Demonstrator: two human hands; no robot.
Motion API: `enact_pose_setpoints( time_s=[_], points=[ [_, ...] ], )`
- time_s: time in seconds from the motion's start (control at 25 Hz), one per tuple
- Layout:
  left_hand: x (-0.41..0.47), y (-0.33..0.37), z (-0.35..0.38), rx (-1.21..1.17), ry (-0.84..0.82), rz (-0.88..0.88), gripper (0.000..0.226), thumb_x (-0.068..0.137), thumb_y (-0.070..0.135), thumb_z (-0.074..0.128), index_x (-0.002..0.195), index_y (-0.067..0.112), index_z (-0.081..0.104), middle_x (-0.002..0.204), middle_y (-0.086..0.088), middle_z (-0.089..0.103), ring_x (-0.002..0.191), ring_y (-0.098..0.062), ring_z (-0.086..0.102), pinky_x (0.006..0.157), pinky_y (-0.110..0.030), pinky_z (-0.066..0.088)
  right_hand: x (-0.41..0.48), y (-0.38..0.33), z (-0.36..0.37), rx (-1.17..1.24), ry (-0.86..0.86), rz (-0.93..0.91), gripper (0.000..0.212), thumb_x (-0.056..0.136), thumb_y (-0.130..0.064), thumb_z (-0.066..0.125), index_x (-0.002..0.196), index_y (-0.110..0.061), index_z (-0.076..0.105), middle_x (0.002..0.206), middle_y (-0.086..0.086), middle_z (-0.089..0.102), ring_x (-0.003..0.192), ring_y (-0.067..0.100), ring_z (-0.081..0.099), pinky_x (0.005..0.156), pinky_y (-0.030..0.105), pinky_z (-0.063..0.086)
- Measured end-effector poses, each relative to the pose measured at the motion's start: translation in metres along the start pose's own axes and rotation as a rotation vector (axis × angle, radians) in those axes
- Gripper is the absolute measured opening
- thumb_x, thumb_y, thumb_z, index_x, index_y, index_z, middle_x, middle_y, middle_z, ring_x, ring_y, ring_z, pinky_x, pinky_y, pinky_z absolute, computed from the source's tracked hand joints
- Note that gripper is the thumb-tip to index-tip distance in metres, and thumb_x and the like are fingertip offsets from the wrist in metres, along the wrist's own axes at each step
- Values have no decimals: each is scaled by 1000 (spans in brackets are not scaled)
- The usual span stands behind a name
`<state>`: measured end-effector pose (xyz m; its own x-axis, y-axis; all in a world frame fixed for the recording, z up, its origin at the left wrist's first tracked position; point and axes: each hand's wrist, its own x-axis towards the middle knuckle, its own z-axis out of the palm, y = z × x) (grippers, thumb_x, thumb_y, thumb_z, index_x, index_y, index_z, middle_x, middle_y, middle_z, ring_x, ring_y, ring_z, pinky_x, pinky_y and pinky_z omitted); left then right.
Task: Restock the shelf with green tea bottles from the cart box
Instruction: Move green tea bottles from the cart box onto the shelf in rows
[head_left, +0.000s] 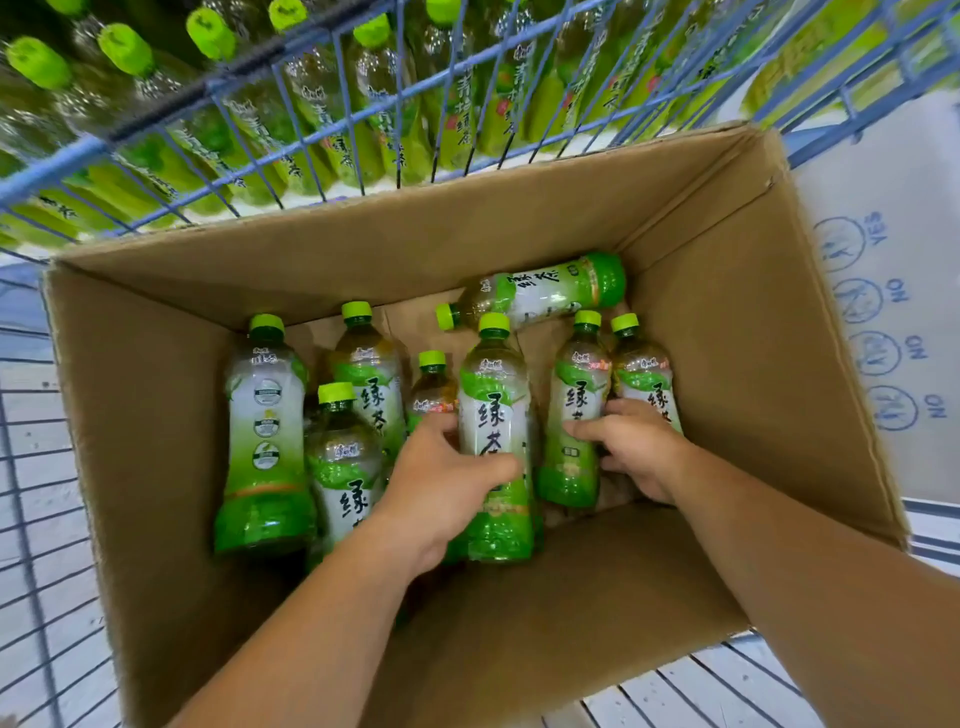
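Both hands are down in the box (156, 364), which sits in the blue wire cart (52, 170). What matters for the lift: each btl we're on shows its cap away from us and base toward us, so the long axes run fwd toward the shelved bottles (374, 104) beyond the cart's far wall. We can't tell from this angle whether they stand or lean.

Our left hand (447, 478) wraps the centre btl (496, 415) at mid-label, w/ thumb across the front and fingers curled round its left side. We judge that a firm hold. Our right hand (631, 447) is curled in betw. the 2nd-from-right btl (574, 395) and the rightmost btl (644, 379). Its fingertips lie over the former's label and it touches both; which one it really holds we can't tell.

A stray btl (540, 291) lies crosswise at the far wall, cap to the left, apart from both hands.

So left is the readier hand. Next, we reckon: draw up along the axis, then over the box's far rim, since the restock spot seems to lie ahead, not beside us. Risk: close-packed neighbours may tip.
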<state>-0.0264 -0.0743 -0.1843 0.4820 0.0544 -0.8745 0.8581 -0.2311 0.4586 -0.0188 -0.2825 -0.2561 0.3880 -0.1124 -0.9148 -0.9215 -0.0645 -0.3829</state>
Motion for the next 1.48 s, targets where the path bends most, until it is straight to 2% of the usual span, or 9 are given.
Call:
enact_pose_setpoints(
  time_s=[0.12,0.2,0.44,0.56,0.68,0.84,1.04,1.24,1.48],
  points=[
    [1,11,-21,-68,-34,-18,67,66,12,90,122,17,52,100,-4,75,88,-22,75,80,-44,62,-15,-10,5,29,-43,16,22,83,-4,75,103,-12,69,99,3,76,89,18,70,63,30,49],
    [-2,23,-33,-87,-65,-6,68,70,7,88,124,13,48,105,-9,72,93,-26,73,85,-51,60,-31,-15,2,55,-66,7,25,85,-1,72,107,-11,69,103,6,76,92,19,71,62,31,50],
    [-64,67,-75,10,-122,116,68,67,11,89,124,18,52,107,-2,72,96,-23,72,89,-49,58,-124,-40,2,213,-87,-143,31,88,-4,68,119,-10,68,113,10,75,107,30,70,94,47,53],
    [-108,88,-105,49,-132,190,70,58,18,91,119,20,58,106,-3,75,95,-25,73,87,-51,59,-190,-61,23,273,-65,-220,31,88,-4,67,120,-6,67,113,13,75,107,32,70,92,47,55],
    [-149,105,-143,70,-156,265,66,71,6,86,128,12,53,107,-3,72,95,-23,71,87,-48,59,-254,-76,52,354,-14,-298,31,91,-4,64,122,-2,65,110,15,75,100,32,72,83,44,58],
    [-196,125,-203,113,-214,338,62,73,11,84,125,16,51,113,-6,69,96,-25,70,86,-50,59,-335,-90,102,494,57,-408,28,94,-4,60,121,-2,65,107,18,73,94,34,70,82,46,57],
    [-260,141,-269,63,-268,409,39,89,15,72,122,15,51,103,-8,68,69,-15,72,51,-31,56,-423,-107,169,600,84,-576,23,96,-5,54,116,-3,67,95,13,74,81,25,71,69,36,59],
    [-298,143,-313,19,-225,512,51,87,23,75,131,17,48,112,-5,67,91,-22,71,68,-38,59,-479,-141,211,643,2,-707,19,96,-6,53,109,-1,66,80,14,73,68,27,71,61,37,60],
    [-336,129,-383,-102,6,620,56,83,23,81,129,22,49,113,5,67,94,-11,68,72,-28,56,-498,-183,259,464,-109,-768,18,92,-5,60,108,-1,67,82,16,74,65,26,71,60,39,59]
  ],
)
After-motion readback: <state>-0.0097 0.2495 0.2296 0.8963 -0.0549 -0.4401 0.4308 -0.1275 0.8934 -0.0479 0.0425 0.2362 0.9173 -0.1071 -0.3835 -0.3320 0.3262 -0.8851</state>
